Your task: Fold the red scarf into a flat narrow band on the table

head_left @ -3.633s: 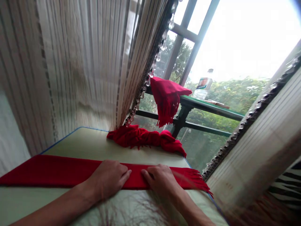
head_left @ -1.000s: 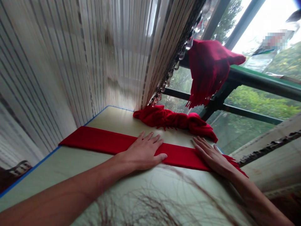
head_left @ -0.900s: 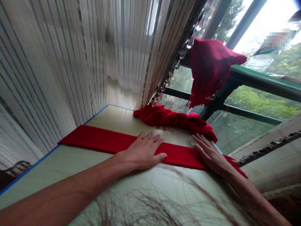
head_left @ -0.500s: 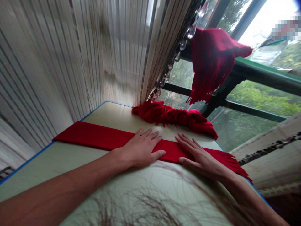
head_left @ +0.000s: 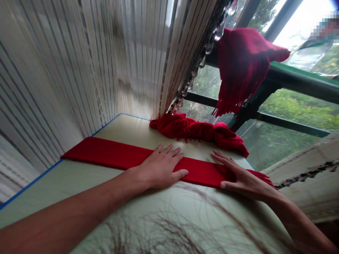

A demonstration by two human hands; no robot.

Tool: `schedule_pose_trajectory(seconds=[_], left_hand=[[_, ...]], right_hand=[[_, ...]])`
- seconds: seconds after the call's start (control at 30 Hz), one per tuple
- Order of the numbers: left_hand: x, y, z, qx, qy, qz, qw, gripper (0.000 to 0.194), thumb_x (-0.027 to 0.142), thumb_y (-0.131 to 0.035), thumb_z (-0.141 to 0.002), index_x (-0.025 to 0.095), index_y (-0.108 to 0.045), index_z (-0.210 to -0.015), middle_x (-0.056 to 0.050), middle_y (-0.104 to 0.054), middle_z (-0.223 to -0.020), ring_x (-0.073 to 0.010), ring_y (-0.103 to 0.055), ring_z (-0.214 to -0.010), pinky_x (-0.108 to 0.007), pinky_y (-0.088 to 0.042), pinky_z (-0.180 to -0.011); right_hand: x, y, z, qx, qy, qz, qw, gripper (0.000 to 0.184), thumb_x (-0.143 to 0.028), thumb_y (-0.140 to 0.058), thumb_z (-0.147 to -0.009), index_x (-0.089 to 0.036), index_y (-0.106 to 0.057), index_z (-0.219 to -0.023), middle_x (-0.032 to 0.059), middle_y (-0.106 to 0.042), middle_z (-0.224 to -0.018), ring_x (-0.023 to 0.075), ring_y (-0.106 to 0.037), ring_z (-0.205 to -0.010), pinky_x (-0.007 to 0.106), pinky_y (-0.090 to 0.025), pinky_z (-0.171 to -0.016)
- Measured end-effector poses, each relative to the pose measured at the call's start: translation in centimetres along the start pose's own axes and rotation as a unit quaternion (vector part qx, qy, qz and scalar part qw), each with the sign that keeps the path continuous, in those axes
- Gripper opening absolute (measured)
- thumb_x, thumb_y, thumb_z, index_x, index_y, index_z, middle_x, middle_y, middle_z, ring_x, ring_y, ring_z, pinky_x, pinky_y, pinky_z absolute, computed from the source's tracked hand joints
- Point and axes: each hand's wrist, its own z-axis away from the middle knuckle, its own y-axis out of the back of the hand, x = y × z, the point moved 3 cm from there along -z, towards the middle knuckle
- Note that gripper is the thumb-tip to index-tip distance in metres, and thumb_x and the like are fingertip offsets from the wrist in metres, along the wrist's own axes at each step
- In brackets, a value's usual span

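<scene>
Left hand (head_left: 160,169) open, palm down across scarf (head_left: 106,151) on counter (head_left: 79,187); right hand (head_left: 242,178) open, spread near scarf's right fringe (head_left: 262,175).

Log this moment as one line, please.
Left hand: spread on long red scarf | right hand: on it, near fringe | beyond: crumpled red cloth | rail: draped red cloth

Left hand (head_left: 162,170) — on red scarf (head_left: 111,152)
</scene>
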Motion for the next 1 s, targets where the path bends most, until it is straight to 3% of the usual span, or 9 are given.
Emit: schedule_pose_trajectory(seconds=[0.2,0.53,0.7,0.83,1.0], left_hand=[[0.0,-0.1,0.0,0.002,0.0,0.005,1.0,0.072,0.064,-0.038,-0.103,0.021,-0.04,-0.16,-0.008,-0.03,-0.17,-0.0315,-0.022,-0.158,-0.059,-0.011,-0.129],[0.1,0.0,0.1,-0.006,0.001,0.004,1.0,0.072,0.064,-0.038,-0.103,0.021,-0.038,-0.161,-0.008,-0.029,-0.17,-0.0307,-0.021,-0.159,-0.058,-0.01,-0.129],[0.1,0.0,0.0,-0.004,-0.001,0.004,1.0,0.072,0.064,-0.038,-0.103,0.021,-0.038,-0.161,-0.009,-0.03,-0.17,-0.0316,-0.021,-0.159,-0.058,-0.011,-0.129],[0.3,0.2,0.2,-0.009,-0.007,0.013,1.0,0.067,0.063,-0.038,-0.104,0.031,-0.034,-0.162,-0.007,-0.027,-0.171,-0.0322,-0.021,-0.159,-0.06,-0.013,-0.127],[0.4,0.4,0.4,-0.022,-0.011,0.011,1.0,0.065,0.065,-0.036,-0.104,0.033,-0.038,-0.161,-0.007,-0.024,-0.171,-0.0331,-0.017,-0.16,-0.062,-0.01,-0.127]], right_hand=[[-0.7,-1.1,-0.5,0.005,-0.009,0.052,0.999,0.075,-0.071,-0.037,-0.1,-0.033,-0.031,-0.164,0.003,-0.023,-0.173,0.0306,-0.012,-0.16,0.06,-0.009,-0.129],[1.2,-1.6,-0.5,0.008,-0.068,0.113,0.991,0.076,-0.074,-0.03,-0.1,-0.035,-0.024,-0.165,0.002,-0.017,-0.173,0.0329,-0.009,-0.159,0.066,-0.011,-0.126],[0.0,-1.5,-0.6,0.037,-0.041,0.102,0.993,0.073,-0.07,-0.026,-0.103,-0.034,-0.022,-0.166,0.0015,-0.008,-0.175,0.0317,-0.003,-0.159,0.066,-0.007,-0.126],[-1.0,-1.8,-0.7,0.021,-0.012,0.093,0.995,0.067,-0.066,-0.029,-0.104,-0.039,-0.023,-0.165,-0.0011,-0.015,-0.174,0.0306,-0.007,-0.159,0.066,-0.009,-0.127],[-0.1,-1.6,-0.4,0.006,-0.059,0.1,0.993,0.07,-0.07,-0.028,-0.103,-0.038,-0.025,-0.165,-0.0003,-0.017,-0.174,0.0314,-0.008,-0.159,0.066,-0.009,-0.127]])
